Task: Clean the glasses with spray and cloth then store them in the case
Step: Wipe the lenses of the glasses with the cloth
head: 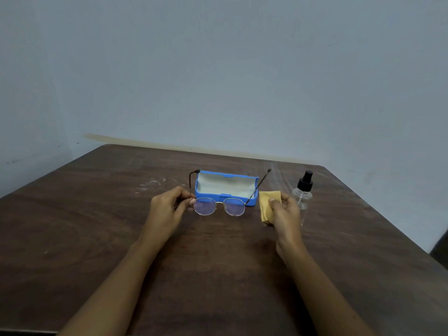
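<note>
Glasses (219, 206) hang pinched by the left hand (167, 209) before the open blue case (225, 187); right hand (284, 212) grips a yellow cloth (266, 204) beside the spray bottle (303, 190).

The table (218, 263) is dark brown with a wood grain, and pale whitish scuffs streak it toward 11 o'clock and 1 o'clock. At 12 o'clock sits the case (225, 190), bright blue outside with an off-white lining. The glasses (219, 206) have a thin gold-toned rim, 2 clear lenses with a faint violet tint, and dark brown temple arms. At 2 o'clock from them, the cloth (268, 207) is mustard yellow and plain. Further toward 3 o'clock, the spray bottle (303, 195) is clear with a black pump cap. The wall (218, 69) behind is a flat pale blue-grey.
</note>
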